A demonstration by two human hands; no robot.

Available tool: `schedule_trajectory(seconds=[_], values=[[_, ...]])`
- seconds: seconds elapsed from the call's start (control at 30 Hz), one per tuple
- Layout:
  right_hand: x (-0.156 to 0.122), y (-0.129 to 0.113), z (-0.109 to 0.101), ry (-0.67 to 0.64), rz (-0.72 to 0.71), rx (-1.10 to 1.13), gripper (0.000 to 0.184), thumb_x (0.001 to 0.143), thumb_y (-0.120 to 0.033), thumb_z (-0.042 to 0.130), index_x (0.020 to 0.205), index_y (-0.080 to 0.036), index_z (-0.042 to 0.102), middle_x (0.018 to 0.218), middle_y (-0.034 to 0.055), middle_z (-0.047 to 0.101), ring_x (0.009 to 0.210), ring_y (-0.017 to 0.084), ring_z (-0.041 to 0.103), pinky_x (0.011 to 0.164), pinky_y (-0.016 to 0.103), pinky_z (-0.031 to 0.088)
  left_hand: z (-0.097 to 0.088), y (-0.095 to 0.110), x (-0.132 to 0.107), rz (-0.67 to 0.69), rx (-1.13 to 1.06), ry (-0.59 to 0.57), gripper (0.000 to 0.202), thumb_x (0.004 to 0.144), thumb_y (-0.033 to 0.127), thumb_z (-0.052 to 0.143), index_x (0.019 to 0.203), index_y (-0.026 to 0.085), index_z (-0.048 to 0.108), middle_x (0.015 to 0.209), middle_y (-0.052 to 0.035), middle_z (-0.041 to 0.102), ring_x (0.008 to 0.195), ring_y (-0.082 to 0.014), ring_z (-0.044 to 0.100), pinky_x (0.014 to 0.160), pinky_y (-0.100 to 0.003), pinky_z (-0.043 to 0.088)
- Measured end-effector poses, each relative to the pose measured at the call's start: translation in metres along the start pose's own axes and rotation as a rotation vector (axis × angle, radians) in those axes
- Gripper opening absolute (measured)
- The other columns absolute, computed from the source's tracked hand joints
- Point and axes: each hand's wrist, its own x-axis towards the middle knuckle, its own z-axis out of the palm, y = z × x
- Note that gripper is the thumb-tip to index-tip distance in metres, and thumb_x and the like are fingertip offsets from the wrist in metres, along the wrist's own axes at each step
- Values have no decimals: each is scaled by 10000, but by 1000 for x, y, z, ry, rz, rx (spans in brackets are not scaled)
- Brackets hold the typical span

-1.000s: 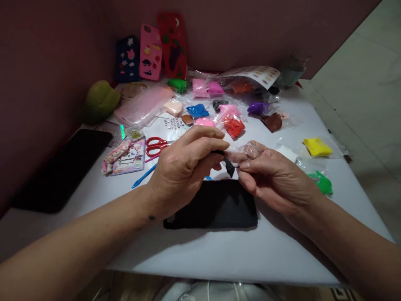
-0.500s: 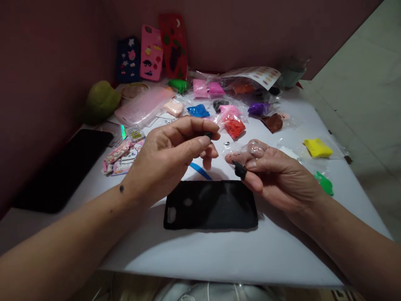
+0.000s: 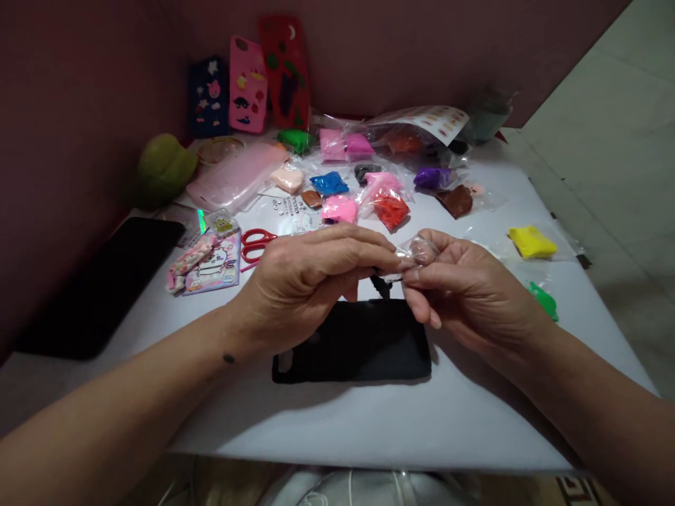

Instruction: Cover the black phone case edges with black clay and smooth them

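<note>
My right hand [image 3: 458, 284] pinches a small clear plastic bag [image 3: 419, 247] between thumb and fingers. Right up against it, my left hand [image 3: 321, 277] is closed, its fingertips meeting the bag's edge. Dark, soft-looking black clay [image 3: 380, 287] shows below the joined fingertips; the left thumb is hidden, along with most of what those fingers grip. Beneath both hands a black phone case [image 3: 369, 344] lies flat on the table, its camera cutout toward the left.
Red-handled scissors [image 3: 257, 244] lie beyond my left hand. Bagged clay in several colours, including red [image 3: 391, 211] and yellow [image 3: 532, 242], spreads over the white table [image 3: 327, 429]. Decorated phone cases [image 3: 247, 84] lean on the back wall. A dark tablet-like slab [image 3: 100, 288] lies left.
My left hand has moved right and turned palm down, bringing its fingertips to the bag in my right hand. The red scissors and a pink clay packet have come into sight behind it.
</note>
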Motion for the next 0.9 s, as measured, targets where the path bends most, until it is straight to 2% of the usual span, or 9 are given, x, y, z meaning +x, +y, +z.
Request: schedule_trajectory(seconds=[0.07,0.2,0.3,0.37,0.43,0.5,0.63,0.77,0.9], values=[[0,1,-1,-23,7,9,219,701,-59,686,693,-185,507,483,-37,563,352,83,511,342,131,332,0,-2,0,17,43,-34,317,911,54,524,1025,221,769,1053,-66,750,928,-153,702,609,-200,568],[1,0,-1,11,11,48,191,675,-37,655,697,-157,509,767,41,725,377,63,536,343,149,329,-2,-3,0,-147,-72,220,233,884,88,617,944,245,778,870,-10,711,632,-93,640,530,-206,523],[2,0,-1,53,24,104,173,669,-22,656,689,-140,531,938,78,745,402,48,543,338,155,318,-3,-3,0,-234,-229,330,211,866,95,653,955,248,767,803,12,679,610,-93,614,512,-215,502],[3,0,-1,81,30,125,133,681,-36,691,723,-127,604,915,65,731,419,44,545,337,157,328,-3,-2,-1,-253,-212,309,178,858,119,677,976,229,754,838,4,694,638,-100,629,522,-215,511],[3,1,-1,97,31,126,100,703,-64,728,781,-109,685,877,45,700,443,37,544,339,156,346,-1,-1,-2,-200,-78,262,166,861,128,685,995,212,734,911,-2,713,635,-85,630,560,-205,532],[4,2,-2,97,37,138,94,730,-79,738,822,-97,733,862,31,669,476,34,553,351,150,371,2,-2,-3,-51,109,207,154,875,116,667,1000,192,713,941,-12,722,718,-93,661,668,-202,561],[4,5,-3,87,88,245,66,746,-35,704,726,-97,718,762,29,637,511,58,585,421,144,448,9,-10,-6,180,446,71,156,922,124,601,1062,143,668,1045,-93,716,1000,-153,676,880,-249,554],[3,2,0,89,173,320,129,788,-17,621,710,-98,686,675,28,625,475,59,565,442,136,471,13,-18,-8,260,600,19,277,920,239,646,1156,102,599,1098,-134,687,1016,-170,663,864,-254,557],[1,-3,6,95,235,288,219,847,-21,521,686,-86,655,516,24,553,425,80,538,385,130,432,13,-19,-8,260,634,54,100,933,107,579,1025,125,615,997,-85,703,935,-143,671,817,-234,546]])
